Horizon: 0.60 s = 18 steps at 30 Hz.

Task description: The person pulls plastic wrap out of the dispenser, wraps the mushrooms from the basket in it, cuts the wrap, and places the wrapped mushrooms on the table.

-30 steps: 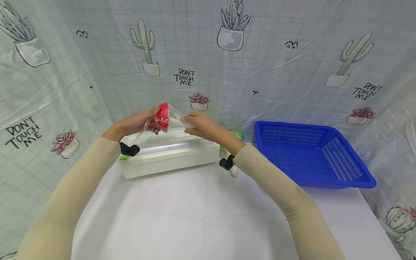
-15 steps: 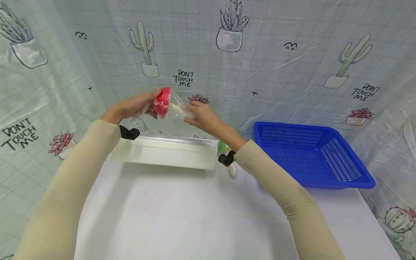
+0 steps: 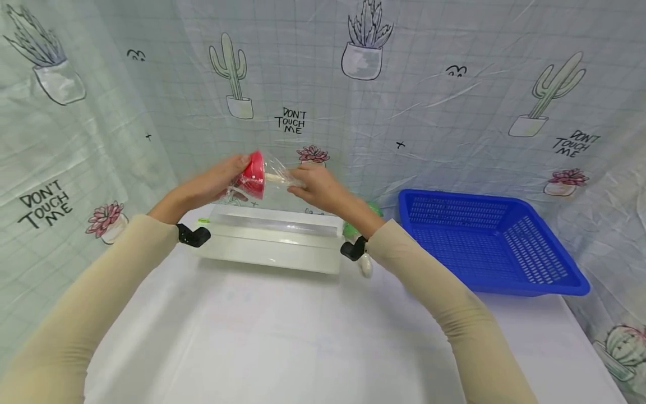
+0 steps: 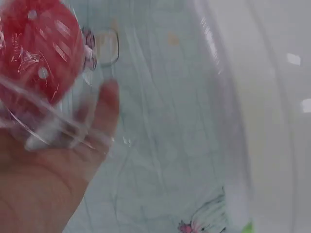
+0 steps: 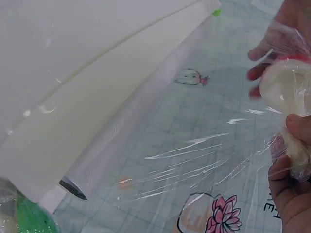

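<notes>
A toy mushroom with a white-dotted red cap [image 3: 254,175] and a pale stem [image 3: 275,178] is held up, wrapped in clear cling film [image 5: 194,160]. My right hand [image 3: 318,185] pinches the film-covered stem, thumb and fingers closed round it in the right wrist view. My left hand [image 3: 214,179] is at the cap's other side; its fingers [image 4: 109,99] reach out loosely under strands of film in the left wrist view, part of the hand cut off. Below stands a long white cling film dispenser [image 3: 270,249], film stretching from its roll toward the mushroom.
A blue plastic basket [image 3: 567,269] stands on the white table [image 3: 313,336] at the right. Between it and the dispenser lies a green and white thing [image 3: 365,265], shiny with film and partly hidden by my right wrist. A printed curtain [image 3: 404,101] hangs close behind.
The mushroom and both hands rose, then came down a little. The dispenser tipped so its front shows differently, and my left hand shifted slightly on the cap.
</notes>
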Each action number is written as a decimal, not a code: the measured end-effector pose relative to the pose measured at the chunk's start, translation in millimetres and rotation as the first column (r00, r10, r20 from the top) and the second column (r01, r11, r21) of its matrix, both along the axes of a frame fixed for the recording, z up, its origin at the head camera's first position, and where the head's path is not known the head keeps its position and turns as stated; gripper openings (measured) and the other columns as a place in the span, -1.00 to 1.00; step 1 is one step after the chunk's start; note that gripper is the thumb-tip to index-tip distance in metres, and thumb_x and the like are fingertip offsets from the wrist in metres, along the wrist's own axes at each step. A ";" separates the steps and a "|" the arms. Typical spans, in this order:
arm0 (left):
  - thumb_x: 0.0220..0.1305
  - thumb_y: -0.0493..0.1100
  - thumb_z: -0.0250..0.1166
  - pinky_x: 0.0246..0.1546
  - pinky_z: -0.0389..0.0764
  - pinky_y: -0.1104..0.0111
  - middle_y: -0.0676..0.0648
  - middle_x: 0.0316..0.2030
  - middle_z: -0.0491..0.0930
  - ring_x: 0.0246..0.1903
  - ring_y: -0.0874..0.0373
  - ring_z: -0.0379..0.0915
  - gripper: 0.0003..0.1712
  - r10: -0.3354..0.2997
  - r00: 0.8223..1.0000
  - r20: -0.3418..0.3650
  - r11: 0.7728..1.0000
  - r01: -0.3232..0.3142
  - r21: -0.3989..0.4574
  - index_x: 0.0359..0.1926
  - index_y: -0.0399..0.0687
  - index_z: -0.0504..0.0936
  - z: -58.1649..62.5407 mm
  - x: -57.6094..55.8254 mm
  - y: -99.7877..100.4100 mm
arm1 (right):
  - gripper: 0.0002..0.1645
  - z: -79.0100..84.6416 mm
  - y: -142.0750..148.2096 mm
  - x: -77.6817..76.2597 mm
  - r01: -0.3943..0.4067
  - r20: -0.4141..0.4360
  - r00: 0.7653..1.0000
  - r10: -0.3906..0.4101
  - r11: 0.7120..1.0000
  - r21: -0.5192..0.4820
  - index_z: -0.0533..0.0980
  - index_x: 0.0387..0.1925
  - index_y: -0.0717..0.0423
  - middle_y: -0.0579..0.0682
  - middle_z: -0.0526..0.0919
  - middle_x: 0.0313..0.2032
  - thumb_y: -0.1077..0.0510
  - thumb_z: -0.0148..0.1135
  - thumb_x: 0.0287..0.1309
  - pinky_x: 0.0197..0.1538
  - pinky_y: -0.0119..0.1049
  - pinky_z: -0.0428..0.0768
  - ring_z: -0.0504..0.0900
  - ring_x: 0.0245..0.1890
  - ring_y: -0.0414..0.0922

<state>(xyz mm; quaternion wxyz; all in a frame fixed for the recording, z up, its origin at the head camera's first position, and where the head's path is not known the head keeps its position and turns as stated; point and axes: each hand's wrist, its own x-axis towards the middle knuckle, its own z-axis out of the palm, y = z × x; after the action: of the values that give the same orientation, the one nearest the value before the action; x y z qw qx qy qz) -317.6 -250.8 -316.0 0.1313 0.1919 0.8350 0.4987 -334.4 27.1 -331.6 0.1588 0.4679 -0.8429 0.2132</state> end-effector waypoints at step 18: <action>-0.13 -0.30 0.69 0.21 0.52 -0.11 -0.23 0.41 0.25 0.38 -0.16 0.20 0.20 -0.008 0.588 -0.809 0.966 -0.204 -0.158 0.52 -0.04 0.22 -58.0 49.9 8.1 | -0.59 -10.6 4.9 15.6 -0.098 0.246 0.964 0.097 0.995 -0.009 0.60 0.18 0.22 0.05 0.79 -0.19 0.11 0.26 0.42 -0.19 -0.35 0.65 0.70 -0.38 -0.17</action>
<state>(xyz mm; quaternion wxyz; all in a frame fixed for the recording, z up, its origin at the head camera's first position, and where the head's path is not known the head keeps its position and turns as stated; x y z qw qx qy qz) -267.7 -242.6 -374.0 -0.2655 0.3324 0.8659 0.2630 -318.8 32.0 -342.3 0.0415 0.4791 -0.8323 0.2759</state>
